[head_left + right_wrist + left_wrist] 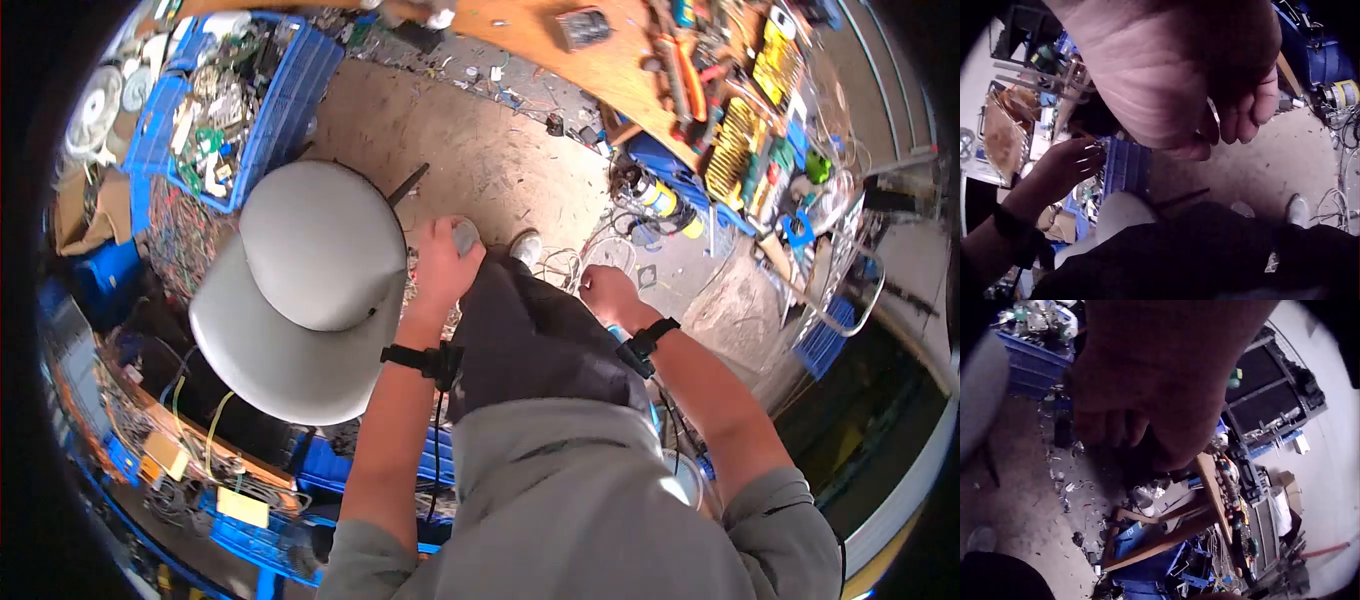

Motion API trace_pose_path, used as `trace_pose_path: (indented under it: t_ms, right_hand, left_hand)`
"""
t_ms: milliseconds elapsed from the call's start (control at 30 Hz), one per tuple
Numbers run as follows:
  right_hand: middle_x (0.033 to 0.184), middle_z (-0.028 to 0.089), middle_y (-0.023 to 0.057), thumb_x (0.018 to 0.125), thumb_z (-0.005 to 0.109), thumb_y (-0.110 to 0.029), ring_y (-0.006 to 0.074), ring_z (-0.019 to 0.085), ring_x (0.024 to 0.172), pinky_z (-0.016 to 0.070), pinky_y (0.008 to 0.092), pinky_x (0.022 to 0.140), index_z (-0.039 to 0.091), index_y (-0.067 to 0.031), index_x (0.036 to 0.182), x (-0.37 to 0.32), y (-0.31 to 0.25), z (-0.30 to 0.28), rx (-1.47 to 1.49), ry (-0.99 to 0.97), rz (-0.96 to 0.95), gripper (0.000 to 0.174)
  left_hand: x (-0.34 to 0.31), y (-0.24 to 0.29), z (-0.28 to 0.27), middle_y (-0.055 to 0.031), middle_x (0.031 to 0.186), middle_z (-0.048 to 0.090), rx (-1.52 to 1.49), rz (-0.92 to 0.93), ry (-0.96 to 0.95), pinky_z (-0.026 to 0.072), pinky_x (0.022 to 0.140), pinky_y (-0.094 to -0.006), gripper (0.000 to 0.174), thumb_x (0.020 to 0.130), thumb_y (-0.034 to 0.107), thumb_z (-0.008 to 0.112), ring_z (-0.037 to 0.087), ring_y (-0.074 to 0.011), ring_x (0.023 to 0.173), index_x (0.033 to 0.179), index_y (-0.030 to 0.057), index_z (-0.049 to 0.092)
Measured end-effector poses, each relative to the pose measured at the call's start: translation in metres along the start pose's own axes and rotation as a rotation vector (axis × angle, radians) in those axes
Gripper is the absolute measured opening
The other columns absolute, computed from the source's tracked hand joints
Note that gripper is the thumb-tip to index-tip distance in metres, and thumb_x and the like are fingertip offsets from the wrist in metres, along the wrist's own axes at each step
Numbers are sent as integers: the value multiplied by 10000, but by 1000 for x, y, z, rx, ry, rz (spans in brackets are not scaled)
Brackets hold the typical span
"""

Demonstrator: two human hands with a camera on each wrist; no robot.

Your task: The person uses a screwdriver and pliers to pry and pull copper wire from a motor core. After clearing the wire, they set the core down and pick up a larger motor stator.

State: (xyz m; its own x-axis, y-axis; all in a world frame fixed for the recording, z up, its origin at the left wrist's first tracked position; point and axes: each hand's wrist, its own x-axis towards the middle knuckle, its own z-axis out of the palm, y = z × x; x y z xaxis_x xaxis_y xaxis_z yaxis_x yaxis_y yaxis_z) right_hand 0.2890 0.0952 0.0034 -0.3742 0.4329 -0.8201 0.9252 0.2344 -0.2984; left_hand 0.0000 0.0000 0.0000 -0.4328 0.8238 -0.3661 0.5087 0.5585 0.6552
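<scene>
Your left hand (447, 265) hangs over the floor (500, 160), just beside the chair (325, 255); its fingers are loosely bent, and no held item shows. In the head view a pale disc (464, 237) seems to sit between your thumb and fingers; the right wrist view shows it low by your shoe (1298, 210), well apart from that hand, though whether it is a loose piece or your other shoe's tip you cannot tell.

Your right hand (610, 295) is in front of your trousers (545, 350), fingers curled loosely inward; from above its palm is hidden, but the right wrist view shows the palm and bent fingertips with nothing seen in their grasp.

The chair is on your left, its grey seat and back plain in the head view; the left wrist view catches only a blurred edge of it, and the right wrist view a pale curve above your trousers.

A blue crate (285, 100) heaped with scrap lies beyond the chair; the bench (540, 30) ahead bears a dark block (583, 28), pliers (690, 80) and a yellow rack (735, 150); a can (660, 200) with a yellow label is below its edge. Only the left wrist view shows the wooden frame (1160, 544) under the bench and a white pot (1143, 503) beside it.
</scene>
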Motion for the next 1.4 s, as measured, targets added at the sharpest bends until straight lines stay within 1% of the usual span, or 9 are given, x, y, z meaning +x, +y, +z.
trace_pose_path:
  t_ms: [67, 100, 233, 467, 833, 900, 967, 1333, 1400]
  right_hand:
    - [924, 720, 171, 818, 637, -273, 373, 681, 917, 537, 464, 830, 713, -82, 911, 24, 18, 3, -10, 7, -8, 226]
    - [924, 720, 171, 818, 637, -273, 373, 681, 917, 537, 464, 830, 713, -82, 911, 49, 30, 13, -129, -7, 88, 226]
    - [872, 704, 183, 806, 625, -306, 377, 677, 890, 539, 462, 799, 724, -92, 861, 190, 17, 60, -201, 28, -63, 242]
    - [901, 713, 203, 810, 647, -337, 394, 683, 879, 545, 463, 812, 729, -50, 887, 383, -21, 113, -166, 214, -73, 308]
    - [1003, 727, 192, 825, 698, -377, 365, 687, 984, 533, 438, 887, 756, -66, 991, 635, -14, 152, -121, 472, -39, 357]
    - [1038, 720, 200, 831, 687, -397, 367, 678, 1018, 530, 445, 907, 747, -60, 1026, 663, -19, 154, -145, 466, 0, 395]
    - [1061, 714, 202, 834, 681, -396, 373, 675, 1025, 528, 449, 912, 740, -58, 1048, 681, -24, 154, -172, 479, 4, 405]
    - [1141, 685, 225, 851, 655, -377, 401, 646, 1093, 525, 475, 929, 711, -36, 1088, 682, -68, 161, -324, 372, 101, 419]
    - [1020, 699, 234, 845, 645, -335, 398, 667, 1009, 542, 466, 869, 716, -21, 1000, 677, -53, 175, -261, 320, -45, 357]
  left_hand:
    - [-13, 0, 12, -224, 1159, 592, -69, -62, 17, 502, 857, -448, 464, 810, 239, 709, 605, -386, 1037, 1177, -11, 572]
    - [0, -37, 54, -224, 1159, 592, -219, -84, -9, 502, 857, -448, 464, 810, 239, 709, 605, -386, 1037, 1177, -11, 572]
    - [12, -78, 33, -241, 1131, 587, -263, -179, -79, 503, 891, -479, 437, 797, 212, 709, 599, -425, 1034, 1152, -4, 574]
    - [-19, -142, 71, -229, 1107, 589, -335, -212, -13, 501, 881, -467, 420, 801, 160, 708, 595, -430, 1022, 1160, -3, 562]
    - [-3, -186, 98, -211, 1153, 568, -537, -318, -171, 482, 891, -460, 508, 757, 134, 763, 584, -396, 1031, 1197, 4, 544]
    - [-3, -194, 99, -198, 1150, 565, -573, -325, -242, 477, 907, -428, 520, 752, 109, 739, 582, -366, 1044, 1216, 2, 528]
    - [0, -198, 96, -206, 1312, 510, -751, -275, -306, 464, 953, -484, 609, 793, 143, 735, 528, -430, 1182, 1347, 79, 489]
    - [19, -205, 74, -212, 1220, 567, -787, -374, -236, 473, 932, -445, 548, 788, 104, 708, 577, -422, 1123, 1300, 37, 523]
    - [20, -202, 68, -202, 1255, 560, -731, -354, -247, 468, 951, -441, 541, 805, 134, 713, 577, -399, 1145, 1305, 48, 523]
